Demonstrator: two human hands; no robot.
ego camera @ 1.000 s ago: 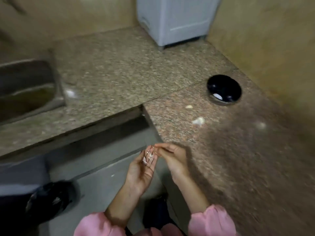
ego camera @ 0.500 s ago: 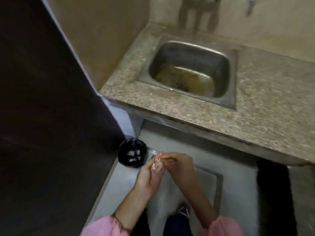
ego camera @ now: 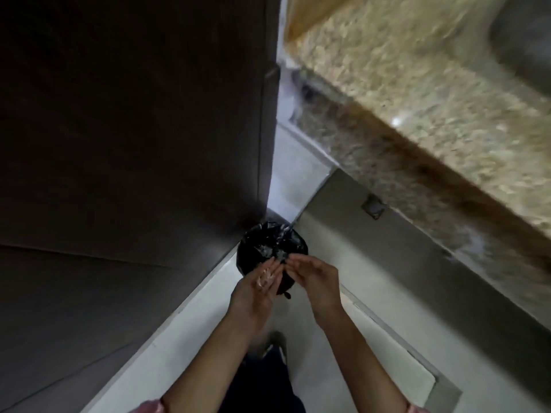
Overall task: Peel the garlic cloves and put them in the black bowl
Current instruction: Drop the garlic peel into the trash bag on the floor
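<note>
Pale garlic skins (ego camera: 264, 277) lie in the upturned palm of the left hand (ego camera: 256, 290), its fingers nearly straight. The right hand (ego camera: 316, 277) hovers just right of it, fingers relaxed and slightly bent, holding nothing visible. Both hands hang over a black-lined bin (ego camera: 269, 248) on the floor. A dark door (ego camera: 134, 129) bounds the left; the granite counter (ego camera: 402, 93) runs far right, with pale floor (ego camera: 328, 338) between.
</note>
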